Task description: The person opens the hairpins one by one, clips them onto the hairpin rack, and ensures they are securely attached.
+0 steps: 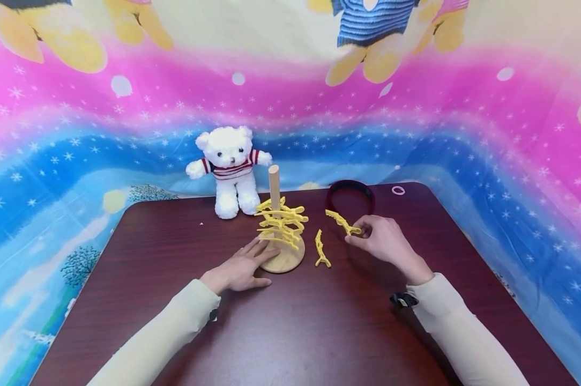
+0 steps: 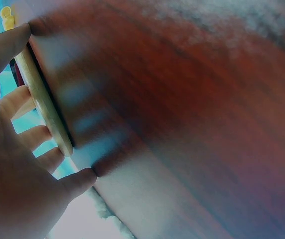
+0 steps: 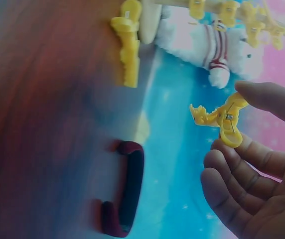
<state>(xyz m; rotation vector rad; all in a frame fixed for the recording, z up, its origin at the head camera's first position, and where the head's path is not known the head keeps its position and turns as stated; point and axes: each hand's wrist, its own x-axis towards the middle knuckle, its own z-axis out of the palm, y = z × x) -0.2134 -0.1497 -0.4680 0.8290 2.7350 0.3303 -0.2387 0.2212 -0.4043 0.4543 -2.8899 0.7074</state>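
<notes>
My right hand (image 1: 384,241) pinches a yellow hair clip (image 1: 342,222) by its handle end, raised over the table. In the right wrist view that clip (image 3: 227,118) shows its metal spring between thumb and fingers. With fingers spread, my left hand (image 1: 239,267) rests by the round wooden base (image 1: 287,261) of a stand, fingertips at its rim. Several yellow hair clips (image 1: 282,222) sit stacked around the stand's upright wooden post (image 1: 274,185). One loose yellow clip (image 1: 321,250) lies on the table between the stand and my right hand.
A white teddy bear (image 1: 232,153) in a striped shirt sits behind the stand. At the back right lie a dark red headband (image 1: 350,185) and a small pale pink ring (image 1: 398,190). A patterned cloth (image 1: 464,150) hangs around the brown table (image 1: 300,327).
</notes>
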